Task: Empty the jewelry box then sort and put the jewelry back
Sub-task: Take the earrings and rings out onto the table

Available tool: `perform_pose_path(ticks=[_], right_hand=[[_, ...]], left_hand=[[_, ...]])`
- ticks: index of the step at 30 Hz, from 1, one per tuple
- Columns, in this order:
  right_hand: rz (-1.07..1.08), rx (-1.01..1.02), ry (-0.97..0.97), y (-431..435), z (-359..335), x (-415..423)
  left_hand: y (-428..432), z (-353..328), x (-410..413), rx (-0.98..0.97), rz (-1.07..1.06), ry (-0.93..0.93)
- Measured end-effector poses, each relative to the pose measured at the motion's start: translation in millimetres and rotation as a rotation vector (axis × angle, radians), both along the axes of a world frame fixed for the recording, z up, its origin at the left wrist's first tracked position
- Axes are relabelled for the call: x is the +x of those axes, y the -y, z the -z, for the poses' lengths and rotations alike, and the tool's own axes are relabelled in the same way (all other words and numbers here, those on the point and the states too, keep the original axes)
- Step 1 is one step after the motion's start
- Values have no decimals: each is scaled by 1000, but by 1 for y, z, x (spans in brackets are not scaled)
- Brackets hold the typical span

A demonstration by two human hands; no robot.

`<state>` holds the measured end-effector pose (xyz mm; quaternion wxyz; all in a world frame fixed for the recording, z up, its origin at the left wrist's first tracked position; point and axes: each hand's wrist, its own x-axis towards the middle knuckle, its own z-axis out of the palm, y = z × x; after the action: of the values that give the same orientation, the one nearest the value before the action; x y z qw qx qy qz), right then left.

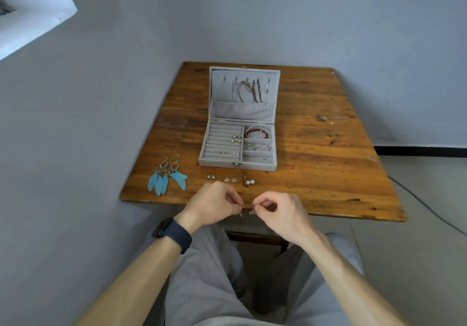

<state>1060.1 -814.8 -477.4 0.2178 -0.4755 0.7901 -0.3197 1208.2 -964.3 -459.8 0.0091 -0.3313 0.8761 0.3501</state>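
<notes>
In the head view we look down on a worn wooden tabletop [328, 148] pushed into a corner of grey walls [101, 98]. Pale floor tiles [434, 179] and a dark cable [421, 201] show to the right.

The grey jewelry box [214, 163] stands open in the middle of the tabletop, its lid [242, 113] laid back towards the far wall. Several necklaces [250, 90] hang inside the lid above a fabric pocket. In the base, a red bead bracelet [255, 133] lies in the far right compartment. Small rings [222, 152] sit in the padded rows on the left.

Near the front edge, a pair of blue feather earrings [168, 176] lies well to the left of the box. A row of small stud earrings [230, 180] and two pearl earrings [250, 182] lie just in front of it.

Both hands hover at the near edge, close together but apart. Our left hand [214, 203], with a dark wristband [174, 234] on the wrist, has its fingers curled and pinches a tiny metal piece [240, 214]. Our right hand [283, 212] is curled the same way and pinches another small piece [251, 212]. We cannot tell what kind of jewelry these two are. Grey trousers [209, 275] fill the bottom.
</notes>
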Motion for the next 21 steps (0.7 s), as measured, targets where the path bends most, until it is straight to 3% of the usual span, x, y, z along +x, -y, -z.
perform_pose_path(ticks=[11, 21], right_hand=[[3, -49, -175, 14, 5, 2], [56, -124, -173, 19, 14, 1]], left_hand=[[-4, 7, -19, -76, -68, -63], [0, 16, -20, -129, -78, -81]])
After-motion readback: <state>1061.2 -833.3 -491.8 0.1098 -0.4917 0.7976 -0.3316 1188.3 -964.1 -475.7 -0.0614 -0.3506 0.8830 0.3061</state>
